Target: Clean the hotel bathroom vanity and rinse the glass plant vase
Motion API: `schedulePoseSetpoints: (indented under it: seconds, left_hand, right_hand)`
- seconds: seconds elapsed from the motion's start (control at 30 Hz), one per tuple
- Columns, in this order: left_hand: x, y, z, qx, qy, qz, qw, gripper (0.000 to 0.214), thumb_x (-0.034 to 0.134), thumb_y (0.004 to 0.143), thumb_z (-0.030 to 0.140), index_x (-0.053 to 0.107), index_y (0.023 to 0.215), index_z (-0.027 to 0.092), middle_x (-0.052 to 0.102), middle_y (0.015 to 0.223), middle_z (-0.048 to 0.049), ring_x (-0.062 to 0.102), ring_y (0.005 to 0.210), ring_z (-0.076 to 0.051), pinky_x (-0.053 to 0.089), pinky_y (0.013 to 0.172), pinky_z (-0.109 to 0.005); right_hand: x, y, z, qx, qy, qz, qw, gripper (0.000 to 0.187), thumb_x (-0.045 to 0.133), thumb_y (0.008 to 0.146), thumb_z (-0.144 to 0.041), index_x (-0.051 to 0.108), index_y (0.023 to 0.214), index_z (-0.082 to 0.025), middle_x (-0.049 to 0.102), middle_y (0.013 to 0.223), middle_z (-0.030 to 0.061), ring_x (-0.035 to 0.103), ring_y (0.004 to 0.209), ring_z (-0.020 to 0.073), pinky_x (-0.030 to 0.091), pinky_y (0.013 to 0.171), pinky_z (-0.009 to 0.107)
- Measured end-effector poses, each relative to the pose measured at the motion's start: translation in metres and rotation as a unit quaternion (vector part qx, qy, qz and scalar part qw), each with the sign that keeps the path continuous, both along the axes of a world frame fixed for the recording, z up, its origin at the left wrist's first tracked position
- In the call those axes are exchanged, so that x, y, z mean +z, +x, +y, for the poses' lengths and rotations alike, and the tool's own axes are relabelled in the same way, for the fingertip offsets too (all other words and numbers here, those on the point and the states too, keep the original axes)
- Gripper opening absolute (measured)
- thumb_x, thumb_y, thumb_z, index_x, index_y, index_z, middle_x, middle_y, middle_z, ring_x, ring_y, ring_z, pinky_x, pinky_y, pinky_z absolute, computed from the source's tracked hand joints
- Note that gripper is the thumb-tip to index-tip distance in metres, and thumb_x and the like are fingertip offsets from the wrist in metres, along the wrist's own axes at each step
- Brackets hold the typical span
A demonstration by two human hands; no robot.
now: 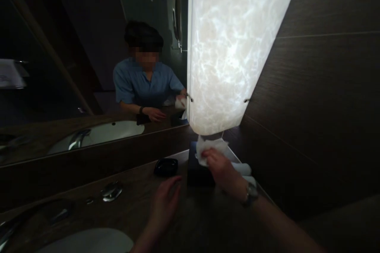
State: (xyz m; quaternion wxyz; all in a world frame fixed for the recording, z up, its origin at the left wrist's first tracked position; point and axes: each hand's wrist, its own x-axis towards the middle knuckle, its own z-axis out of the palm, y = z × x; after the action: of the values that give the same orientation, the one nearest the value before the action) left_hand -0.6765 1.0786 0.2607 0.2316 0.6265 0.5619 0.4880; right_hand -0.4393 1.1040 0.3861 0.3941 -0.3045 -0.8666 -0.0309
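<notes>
My right hand (221,168), with a watch on its wrist, is closed on a crumpled white tissue (212,145). It holds the tissue above a black tissue box (197,174) in the counter's corner, and my hand hides part of the box. My left hand (166,201) hovers over the counter to the left of the box, fingers loosely apart, with nothing in it. Just beyond its fingertips sits a small black dish (166,167).
White rolled towels (243,168) lie right of the box. A faucet knob (111,191) and a white sink (89,242) are at left. A lit wall lamp (234,55) hangs over the corner, beside a large mirror (89,67) reflecting a person in blue.
</notes>
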Motion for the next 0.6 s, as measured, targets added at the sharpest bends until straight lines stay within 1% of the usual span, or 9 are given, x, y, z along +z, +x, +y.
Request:
schedulePoseSetpoints:
  seconds: [0.07,0.13,0.23,0.3,0.37,0.4,0.47,0.53,0.6]
  left_hand:
    - [0.016,0.007,0.009,0.004,0.064,0.046,0.997,0.034,0.053,0.086,0.037,0.072,0.111,0.024,0.073,0.115,-0.0082,0.064,0.111,-0.028,0.051,0.100,-0.050]
    - [0.034,0.021,0.020,-0.014,0.095,0.091,0.991,0.036,0.052,0.087,0.030,0.069,0.119,0.023,0.071,0.118,-0.0089,0.062,0.113,-0.028,0.051,0.099,-0.049]
    - [0.057,0.044,0.042,-0.050,0.074,0.154,0.984,0.049,0.056,0.083,0.020,0.060,0.132,0.018,0.067,0.126,-0.0128,0.057,0.119,-0.029,0.045,0.106,-0.050]
    - [0.065,0.054,0.057,-0.058,0.037,0.192,0.979,0.053,0.058,0.082,0.016,0.057,0.135,0.014,0.066,0.126,-0.0154,0.054,0.122,-0.031,0.040,0.109,-0.052]
    - [0.068,0.058,0.069,-0.058,0.012,0.210,0.976,0.045,0.058,0.085,0.015,0.063,0.130,0.015,0.067,0.120,-0.0149,0.054,0.119,-0.031,0.039,0.107,-0.052]
    - [0.069,0.058,0.074,-0.057,0.010,0.207,0.977,0.039,0.058,0.087,0.015,0.067,0.125,0.018,0.069,0.116,-0.0135,0.055,0.116,-0.030,0.040,0.105,-0.050]
    - [0.070,0.057,0.082,-0.054,0.012,0.194,0.980,0.029,0.058,0.089,0.018,0.074,0.113,0.023,0.070,0.105,-0.0105,0.057,0.106,-0.027,0.042,0.098,-0.045]
    - [0.071,0.055,0.088,-0.051,0.011,0.187,0.981,0.022,0.060,0.089,0.021,0.078,0.102,0.025,0.070,0.094,-0.0084,0.058,0.097,-0.026,0.042,0.091,-0.042]
    - [0.073,0.056,0.092,-0.047,0.012,0.194,0.980,0.019,0.061,0.089,0.024,0.079,0.094,0.025,0.069,0.086,-0.0071,0.057,0.092,-0.025,0.041,0.087,-0.041]
  right_hand:
    - [-0.036,-0.009,0.016,-0.013,-0.101,-0.101,0.990,0.035,0.039,0.089,-0.003,0.060,0.115,-0.012,0.066,0.117,0.0175,0.062,0.111,0.0266,0.054,0.096,0.041]
    - [-0.054,-0.016,0.036,-0.057,-0.173,-0.160,0.970,0.033,0.041,0.091,-0.007,0.057,0.120,-0.006,0.067,0.113,0.0214,0.064,0.107,0.0302,0.054,0.093,0.045]
    - [-0.045,-0.020,0.070,-0.055,-0.247,-0.190,0.948,0.021,0.046,0.094,-0.013,0.060,0.110,-0.010,0.071,0.094,0.0146,0.068,0.089,0.0266,0.054,0.082,0.040]
    - [-0.033,-0.019,0.088,-0.033,-0.297,-0.154,0.942,0.010,0.050,0.095,-0.017,0.060,0.094,-0.016,0.070,0.086,0.0072,0.066,0.082,0.0211,0.053,0.076,0.033]
    - [-0.027,-0.014,0.095,-0.033,-0.319,-0.098,0.942,0.014,0.053,0.094,-0.022,0.056,0.081,-0.018,0.066,0.078,0.0025,0.063,0.075,0.0178,0.051,0.069,0.029]
    - [-0.028,-0.010,0.094,-0.037,-0.306,-0.072,0.949,0.015,0.053,0.094,-0.023,0.055,0.080,-0.019,0.065,0.076,0.0019,0.062,0.072,0.0175,0.051,0.067,0.029]
    - [-0.035,-0.002,0.085,-0.032,-0.214,-0.030,0.976,0.007,0.052,0.093,-0.021,0.058,0.094,-0.018,0.068,0.088,0.0055,0.065,0.082,0.0203,0.054,0.075,0.035]
    - [-0.046,0.007,0.075,-0.034,-0.076,-0.007,0.996,0.025,0.052,0.092,-0.020,0.054,0.117,-0.017,0.068,0.112,0.0117,0.064,0.105,0.0257,0.049,0.098,0.049]
    - [-0.057,0.012,0.070,-0.051,0.008,-0.004,0.999,0.046,0.054,0.092,-0.020,0.043,0.136,-0.017,0.064,0.124,0.0146,0.059,0.118,0.0290,0.034,0.113,0.062]
